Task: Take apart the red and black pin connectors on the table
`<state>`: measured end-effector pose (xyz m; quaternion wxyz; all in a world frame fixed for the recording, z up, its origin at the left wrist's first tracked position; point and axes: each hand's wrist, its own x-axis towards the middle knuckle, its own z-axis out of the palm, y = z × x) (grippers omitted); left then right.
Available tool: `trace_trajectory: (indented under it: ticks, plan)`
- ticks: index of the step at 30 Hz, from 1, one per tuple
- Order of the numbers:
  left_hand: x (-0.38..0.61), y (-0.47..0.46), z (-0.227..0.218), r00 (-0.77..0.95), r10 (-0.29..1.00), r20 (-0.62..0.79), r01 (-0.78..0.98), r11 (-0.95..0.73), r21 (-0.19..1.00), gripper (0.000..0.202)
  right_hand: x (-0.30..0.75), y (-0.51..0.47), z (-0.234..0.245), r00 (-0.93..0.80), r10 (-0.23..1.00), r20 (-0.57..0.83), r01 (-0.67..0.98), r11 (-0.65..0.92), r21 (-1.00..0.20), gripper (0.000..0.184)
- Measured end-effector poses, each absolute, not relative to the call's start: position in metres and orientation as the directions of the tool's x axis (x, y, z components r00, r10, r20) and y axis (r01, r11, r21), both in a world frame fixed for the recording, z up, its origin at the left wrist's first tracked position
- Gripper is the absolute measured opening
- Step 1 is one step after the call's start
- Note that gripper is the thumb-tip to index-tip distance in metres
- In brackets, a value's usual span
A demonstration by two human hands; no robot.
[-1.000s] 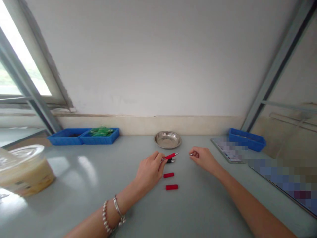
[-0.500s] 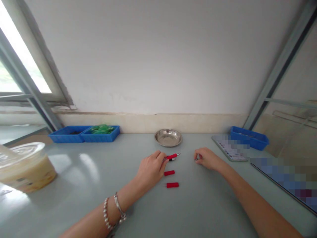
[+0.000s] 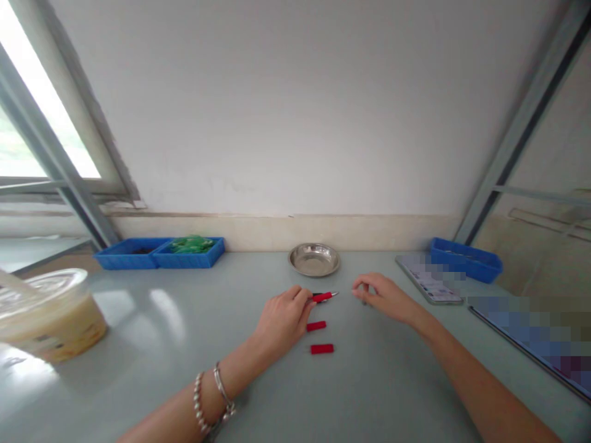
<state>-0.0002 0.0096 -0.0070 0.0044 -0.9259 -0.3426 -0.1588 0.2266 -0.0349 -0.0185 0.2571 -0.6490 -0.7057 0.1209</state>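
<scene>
My left hand (image 3: 282, 319) rests on the grey table and pinches a red plug with a metal tip (image 3: 324, 296), which points right; a black piece shows just behind it. My right hand (image 3: 385, 296) hovers a little to the right of that tip, its fingers curled in a pinch on something too small to make out. Two loose red sleeves (image 3: 316, 326) (image 3: 322, 349) lie on the table just below the plug.
A small steel dish (image 3: 314, 259) sits behind the hands near the wall. Two blue trays (image 3: 159, 253) stand at the back left, one with green parts. Another blue tray (image 3: 465, 261) and a flat pad (image 3: 429, 280) are at the right. A lidded drink cup (image 3: 44, 317) stands far left.
My right hand drew away to the right, then came back toward the plug's tip and lifted slightly. My left hand kept its grip on the red plug and lowered it a little.
</scene>
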Motion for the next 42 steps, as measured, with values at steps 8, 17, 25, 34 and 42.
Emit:
trace_trajectory:
  ticks: [8,17,25,34,42]
  plan:
    - [0.002,0.004,-0.010,0.741,0.597,0.307,0.612,-0.789,0.059,0.021,0.187,-0.036,-0.029,-0.136,0.971,0.197,0.590,0.239,-0.771,0.044]
    - [-0.001,0.007,-0.009,0.758,0.581,0.296,0.580,-0.808,0.100,0.018,0.184,-0.040,-0.026,-0.141,0.948,0.286,0.645,0.307,-0.700,0.026]
    - [0.000,0.008,-0.013,0.753,0.579,0.312,0.595,-0.802,0.054,0.017,0.183,-0.037,-0.030,-0.052,0.957,0.285,0.594,0.259,-0.762,0.038]
    - [0.001,0.009,-0.014,0.734,0.607,0.304,0.622,-0.781,0.059,0.020,0.184,-0.034,-0.033,-0.008,0.969,0.247,0.312,0.237,-0.920,0.018]
    - [0.004,0.013,-0.010,0.734,0.642,0.219,0.487,-0.724,0.490,0.019,0.183,-0.036,-0.025,0.020,0.961,0.277,0.136,0.272,-0.953,0.018]
